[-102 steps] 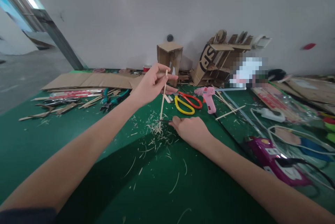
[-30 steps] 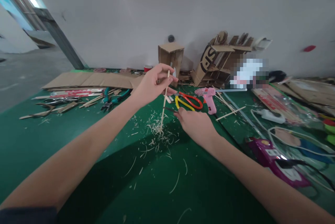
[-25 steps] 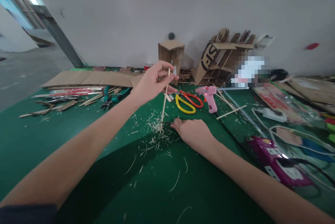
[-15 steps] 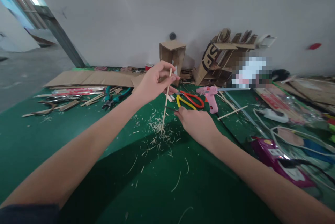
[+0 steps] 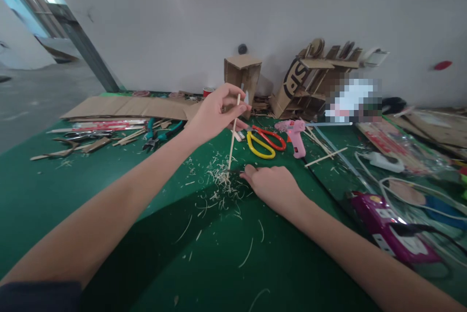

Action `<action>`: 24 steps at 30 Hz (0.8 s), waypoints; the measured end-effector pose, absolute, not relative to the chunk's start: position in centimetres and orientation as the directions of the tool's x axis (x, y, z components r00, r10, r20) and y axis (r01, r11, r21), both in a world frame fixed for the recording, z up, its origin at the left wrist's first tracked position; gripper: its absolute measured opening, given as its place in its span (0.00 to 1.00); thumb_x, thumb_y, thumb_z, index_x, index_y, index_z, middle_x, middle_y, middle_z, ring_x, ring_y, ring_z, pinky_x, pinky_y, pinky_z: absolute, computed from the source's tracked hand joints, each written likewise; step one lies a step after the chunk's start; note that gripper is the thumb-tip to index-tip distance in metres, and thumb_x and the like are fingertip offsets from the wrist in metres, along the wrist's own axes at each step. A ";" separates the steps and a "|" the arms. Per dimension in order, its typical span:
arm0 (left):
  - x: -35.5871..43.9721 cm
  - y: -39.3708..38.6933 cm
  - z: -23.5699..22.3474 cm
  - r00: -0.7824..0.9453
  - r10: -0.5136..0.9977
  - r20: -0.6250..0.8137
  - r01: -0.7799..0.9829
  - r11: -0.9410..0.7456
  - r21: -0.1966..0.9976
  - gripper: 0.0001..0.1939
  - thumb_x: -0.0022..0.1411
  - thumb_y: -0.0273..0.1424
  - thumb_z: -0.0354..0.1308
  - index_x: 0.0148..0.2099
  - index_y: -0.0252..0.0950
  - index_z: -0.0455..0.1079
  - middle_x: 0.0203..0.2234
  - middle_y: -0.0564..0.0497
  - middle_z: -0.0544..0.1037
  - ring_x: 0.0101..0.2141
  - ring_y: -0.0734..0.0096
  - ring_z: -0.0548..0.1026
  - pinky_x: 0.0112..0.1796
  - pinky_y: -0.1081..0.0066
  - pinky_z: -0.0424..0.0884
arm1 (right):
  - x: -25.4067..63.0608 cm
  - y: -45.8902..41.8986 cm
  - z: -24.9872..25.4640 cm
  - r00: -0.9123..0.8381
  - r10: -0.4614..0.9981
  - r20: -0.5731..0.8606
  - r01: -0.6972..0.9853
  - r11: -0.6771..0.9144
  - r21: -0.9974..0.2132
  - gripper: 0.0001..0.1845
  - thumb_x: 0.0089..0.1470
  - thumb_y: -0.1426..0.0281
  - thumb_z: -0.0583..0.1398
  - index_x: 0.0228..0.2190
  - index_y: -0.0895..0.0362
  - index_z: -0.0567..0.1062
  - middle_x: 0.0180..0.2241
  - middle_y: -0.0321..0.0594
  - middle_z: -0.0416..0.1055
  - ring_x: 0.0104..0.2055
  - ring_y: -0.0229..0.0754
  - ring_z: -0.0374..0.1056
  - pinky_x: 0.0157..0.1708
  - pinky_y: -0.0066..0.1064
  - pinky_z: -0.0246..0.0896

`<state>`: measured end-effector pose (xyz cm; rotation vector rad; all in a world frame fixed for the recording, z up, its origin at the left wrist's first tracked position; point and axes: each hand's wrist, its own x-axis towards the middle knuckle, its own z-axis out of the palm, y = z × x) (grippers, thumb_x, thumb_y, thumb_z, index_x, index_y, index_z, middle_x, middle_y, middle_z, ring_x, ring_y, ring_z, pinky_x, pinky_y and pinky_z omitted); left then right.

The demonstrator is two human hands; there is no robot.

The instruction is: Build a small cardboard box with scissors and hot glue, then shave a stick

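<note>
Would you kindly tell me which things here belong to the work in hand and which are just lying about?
Seemingly in use:
thin pale wooden stick, in the left hand
thin dark blade, in the right hand
curled pale wood shavings, around the stick's foot

Seemingly just lying about:
red-and-yellow-handled scissors
pink plastic glue gun
teal-handled pliers
flat brown cardboard

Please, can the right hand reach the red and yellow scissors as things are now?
Probably yes: the scissors lie just beyond the right hand, nothing visible between, though it holds a thin dark tool.
</note>
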<state>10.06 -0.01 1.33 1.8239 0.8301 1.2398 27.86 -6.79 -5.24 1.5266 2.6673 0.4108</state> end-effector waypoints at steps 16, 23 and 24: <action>10.0 -0.1 1.4 0.287 0.847 0.448 0.167 -0.505 0.847 0.12 0.63 0.34 0.57 0.47 0.39 0.61 0.40 0.47 0.78 0.25 0.72 0.79 0.26 0.73 0.78 | 27.7 -6.8 -3.9 -0.466 0.846 0.259 0.875 0.397 0.277 0.24 0.66 0.61 0.42 0.35 0.58 0.73 0.19 0.41 0.70 0.18 0.37 0.64 0.20 0.30 0.35; 10.2 -0.3 1.6 0.267 0.853 0.448 0.193 -0.503 0.842 0.11 0.63 0.33 0.56 0.46 0.39 0.61 0.38 0.49 0.78 0.25 0.73 0.79 0.25 0.74 0.77 | 27.7 -7.2 -4.6 -0.503 0.857 0.113 0.850 0.466 0.246 0.22 0.65 0.61 0.45 0.37 0.57 0.74 0.18 0.41 0.70 0.18 0.39 0.63 0.20 0.31 0.36; 10.2 -0.3 1.6 0.268 0.853 0.448 0.194 -0.503 0.842 0.11 0.63 0.33 0.56 0.46 0.39 0.61 0.38 0.49 0.78 0.25 0.73 0.79 0.24 0.74 0.77 | 27.7 -7.3 -4.9 -0.515 0.853 0.084 0.841 0.484 0.242 0.21 0.65 0.61 0.45 0.37 0.57 0.74 0.18 0.40 0.70 0.18 0.39 0.64 0.20 0.31 0.37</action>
